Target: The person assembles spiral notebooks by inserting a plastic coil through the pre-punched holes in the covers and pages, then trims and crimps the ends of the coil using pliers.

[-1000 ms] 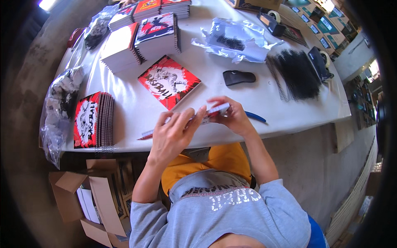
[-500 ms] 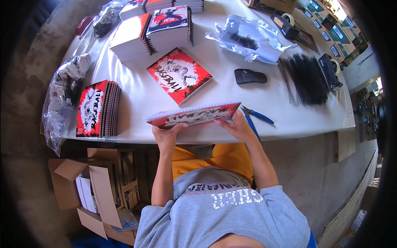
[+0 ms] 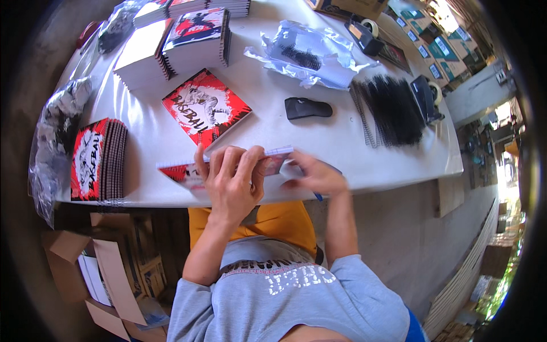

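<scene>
A red, black and white notebook (image 3: pixel 181 175) is held tilted above the table's front edge, its page edges up. My left hand (image 3: pixel 232 179) grips it, fingers curled over the top edge. Beside the notebook's right end, my right hand (image 3: pixel 317 175) is smeared by motion; whether it holds anything cannot be made out. Blue-handled pliers (image 3: pixel 318 196) show only in part around that hand. Just beyond lies another notebook or cover block (image 3: pixel 206 108) with the same design, flat and set at an angle.
Several bound notebooks (image 3: pixel 98 159) stand at the left, near a plastic bag (image 3: pixel 60 137). Taller stacks (image 3: pixel 196 45) are behind. Rightward lie a black stapler-like tool (image 3: pixel 307 108), crumpled paper (image 3: pixel 307 54), black binding coils (image 3: pixel 393 111) and a tape dispenser (image 3: pixel 426 100). An open carton (image 3: pixel 119 279) sits below.
My left hand has moved from the notebook's lower edge to over its top edge. My right hand has come off the right end and moves near the pliers. The view has swung right.
</scene>
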Motion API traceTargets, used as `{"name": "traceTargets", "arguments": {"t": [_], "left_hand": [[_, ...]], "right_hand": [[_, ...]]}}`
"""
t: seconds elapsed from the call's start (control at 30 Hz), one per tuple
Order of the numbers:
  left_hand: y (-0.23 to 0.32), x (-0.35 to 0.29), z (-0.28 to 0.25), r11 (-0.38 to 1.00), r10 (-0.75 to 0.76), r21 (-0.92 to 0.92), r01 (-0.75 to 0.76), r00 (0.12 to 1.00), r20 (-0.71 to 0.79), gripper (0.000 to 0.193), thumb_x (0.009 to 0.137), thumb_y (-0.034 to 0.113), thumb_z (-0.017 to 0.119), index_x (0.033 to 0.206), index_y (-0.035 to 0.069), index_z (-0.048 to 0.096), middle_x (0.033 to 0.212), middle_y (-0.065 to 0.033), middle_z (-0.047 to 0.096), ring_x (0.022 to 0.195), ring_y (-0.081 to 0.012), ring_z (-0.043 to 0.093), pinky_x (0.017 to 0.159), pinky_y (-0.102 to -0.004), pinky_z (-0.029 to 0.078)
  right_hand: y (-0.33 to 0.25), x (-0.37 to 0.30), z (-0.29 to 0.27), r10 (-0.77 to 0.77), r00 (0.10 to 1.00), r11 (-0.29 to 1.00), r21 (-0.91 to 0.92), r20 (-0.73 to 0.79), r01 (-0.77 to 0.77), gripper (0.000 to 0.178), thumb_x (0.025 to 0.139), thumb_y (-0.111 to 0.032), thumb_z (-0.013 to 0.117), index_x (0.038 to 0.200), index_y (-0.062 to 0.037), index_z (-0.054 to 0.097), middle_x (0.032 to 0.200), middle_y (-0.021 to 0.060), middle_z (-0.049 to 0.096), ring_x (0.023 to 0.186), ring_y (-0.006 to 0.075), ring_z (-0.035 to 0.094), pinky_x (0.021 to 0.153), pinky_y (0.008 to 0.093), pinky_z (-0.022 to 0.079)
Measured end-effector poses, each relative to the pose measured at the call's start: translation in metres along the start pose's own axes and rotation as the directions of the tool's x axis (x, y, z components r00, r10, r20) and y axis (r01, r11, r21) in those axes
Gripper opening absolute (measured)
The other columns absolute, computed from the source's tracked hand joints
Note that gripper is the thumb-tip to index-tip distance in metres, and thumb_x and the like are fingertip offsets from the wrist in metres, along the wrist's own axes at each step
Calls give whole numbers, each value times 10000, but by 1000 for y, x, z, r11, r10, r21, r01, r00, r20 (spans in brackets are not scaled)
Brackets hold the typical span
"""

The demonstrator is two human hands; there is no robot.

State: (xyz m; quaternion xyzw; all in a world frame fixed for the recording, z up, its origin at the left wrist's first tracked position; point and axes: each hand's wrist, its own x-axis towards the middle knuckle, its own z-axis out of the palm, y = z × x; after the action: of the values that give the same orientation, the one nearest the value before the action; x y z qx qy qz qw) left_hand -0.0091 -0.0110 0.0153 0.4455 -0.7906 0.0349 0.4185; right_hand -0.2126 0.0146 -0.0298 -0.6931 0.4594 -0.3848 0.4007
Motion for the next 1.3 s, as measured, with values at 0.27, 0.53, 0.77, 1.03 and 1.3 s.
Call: {"name": "traceTargets", "arguments": {"t": [0.27,0.53,0.77,1.03,1.3], "left_hand": [[-17,-1,-11,944,213,-272,-187,975,68,214,677,161,737,878,173,666,713,11,484,787,-183,521,1064,-445,166],[-23,-4,-7,970,201,-149,-191,978,57,361,686,195,734,1040,234,675,737,30,491,980,-164,544,1099,-444,65],[-16,-14,9,980,148,-124,-155,987,-65,368,701,317,742,1054,260,656,799,23,507,1144,-194,491,1104,-489,-14],[-12,-14,7,970,49,-235,-66,996,-77,296,651,342,779,911,228,695,864,-2,530,1204,-247,448,1110,-484,-26],[-9,-12,3,973,51,-221,-68,995,-83,302,636,331,787,904,226,693,783,11,508,1178,-236,465,1108,-474,26]], "right_hand": [[102,11,-182,104,623,400,-541,-775,-740,353,819,-131,592,1160,-58,539,1003,196,626,956,339,597,833,415,467],[19,28,-206,85,636,125,-625,-767,-771,340,809,-78,482,1139,-62,559,949,248,620,904,390,605,793,460,483],[-78,-1,-106,118,910,885,-374,-398,-278,496,827,-117,511,1316,-105,433,1046,143,577,900,258,546,855,343,417],[-75,-6,-15,92,968,986,-111,-234,-120,223,834,3,588,1029,-68,670,804,48,560,701,140,517,667,223,428],[-74,2,-8,-155,958,983,-133,-243,126,231,708,63,680,915,-40,680,938,100,643,863,176,612,717,277,493]]}}
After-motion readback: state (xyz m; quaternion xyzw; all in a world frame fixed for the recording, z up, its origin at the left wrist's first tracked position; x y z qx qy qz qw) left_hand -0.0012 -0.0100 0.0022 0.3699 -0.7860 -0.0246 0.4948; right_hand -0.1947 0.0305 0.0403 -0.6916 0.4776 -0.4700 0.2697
